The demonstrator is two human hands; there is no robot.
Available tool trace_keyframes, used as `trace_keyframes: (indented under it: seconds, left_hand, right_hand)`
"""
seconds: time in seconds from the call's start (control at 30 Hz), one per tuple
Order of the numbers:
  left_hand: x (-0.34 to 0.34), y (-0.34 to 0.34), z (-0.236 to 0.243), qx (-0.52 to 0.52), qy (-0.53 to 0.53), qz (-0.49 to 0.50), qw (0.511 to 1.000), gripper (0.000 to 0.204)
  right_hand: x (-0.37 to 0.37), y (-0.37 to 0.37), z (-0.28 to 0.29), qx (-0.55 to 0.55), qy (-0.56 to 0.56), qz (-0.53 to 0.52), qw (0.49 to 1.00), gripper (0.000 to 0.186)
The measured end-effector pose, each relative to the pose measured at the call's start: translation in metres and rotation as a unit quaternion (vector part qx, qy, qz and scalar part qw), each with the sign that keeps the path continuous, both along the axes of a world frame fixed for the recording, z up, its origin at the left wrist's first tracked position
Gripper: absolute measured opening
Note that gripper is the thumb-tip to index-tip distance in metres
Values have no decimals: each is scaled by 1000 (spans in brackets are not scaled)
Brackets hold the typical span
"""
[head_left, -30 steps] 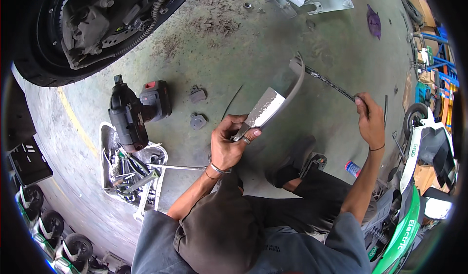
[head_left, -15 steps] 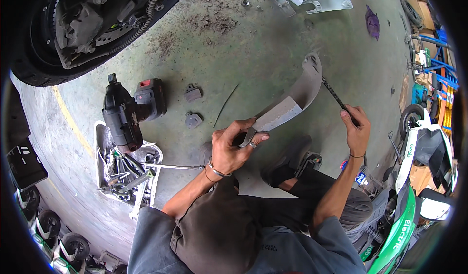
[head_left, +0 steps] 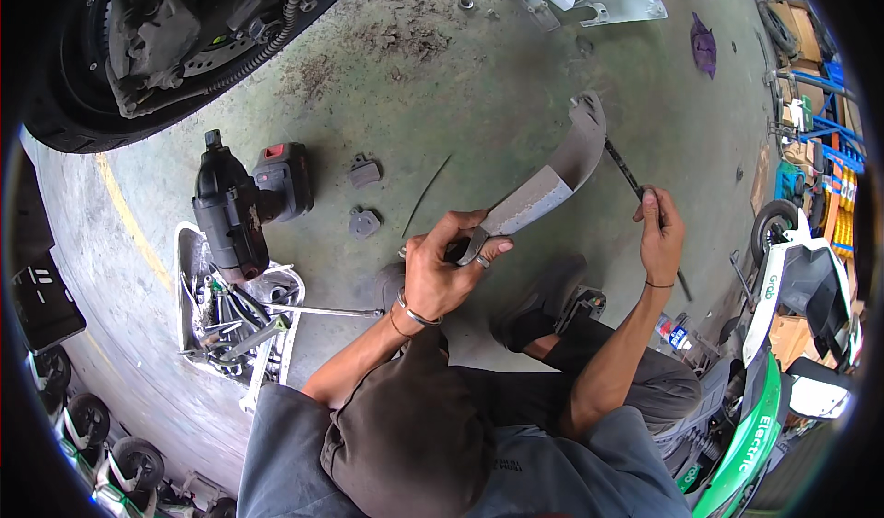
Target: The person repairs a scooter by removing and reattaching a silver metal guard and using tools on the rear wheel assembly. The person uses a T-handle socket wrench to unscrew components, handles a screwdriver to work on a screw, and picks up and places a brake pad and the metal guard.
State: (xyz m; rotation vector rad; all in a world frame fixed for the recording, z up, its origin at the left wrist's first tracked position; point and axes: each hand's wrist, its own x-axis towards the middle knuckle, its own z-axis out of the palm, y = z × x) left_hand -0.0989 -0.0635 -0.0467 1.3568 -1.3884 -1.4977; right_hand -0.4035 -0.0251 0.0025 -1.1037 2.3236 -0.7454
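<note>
My left hand (head_left: 442, 274) is closed around the near end of a curved grey strip-like part (head_left: 529, 207). The part slants up and away to the right, and its far end bends over and has slots in it. A thin dark rod (head_left: 626, 170) is pinched in my right hand (head_left: 661, 237), its far tip beside the curved part's bent end. Whether the tip touches the part, I cannot tell. The rod's other end sticks out below my right hand.
A black cordless impact wrench (head_left: 228, 212) stands at the left, above a tray of tools (head_left: 189, 306). Two brake pads (head_left: 365, 223) and a thin dark strip (head_left: 427, 194) lie on the floor. A wheel (head_left: 74, 122) is at upper left, a green-white scooter (head_left: 760, 426) at right.
My right hand has shifted slightly left, and the rod's lower end now shows below it. The curved part has moved slightly up and left with my left hand.
</note>
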Motion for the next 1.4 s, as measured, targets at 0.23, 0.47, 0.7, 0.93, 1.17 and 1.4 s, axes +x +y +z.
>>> trace_keyframes:
  seconds: [0.23, 0.47, 0.7, 0.93, 1.17, 1.4]
  left_hand:
    - [1, -27, 4, -35, -44, 10, 998, 46]
    - [17, -105, -1, -146, -55, 89, 984, 43]
    - [11, -169, 11, -168, 16, 123, 978, 43]
    - [16, -184, 2, -162, -19, 158, 974, 44]
    - [14, -193, 0, -199, 60, 172, 963, 45]
    - [15, -198, -4, -186, 41, 163, 968, 42]
  right_hand:
    - [9, -8, -31, -115, -24, -8, 993, 22]
    - [35, -81, -42, -178, -9, 12, 984, 20]
    - [48, -160, -39, -225, 27, 21, 974, 20]
    - [69, -175, -15, -247, 22, 12, 969, 19]
    - [68, -179, -8, -276, 26, 22, 961, 18]
    - [73, -176, -2, -264, 49, 15, 963, 19]
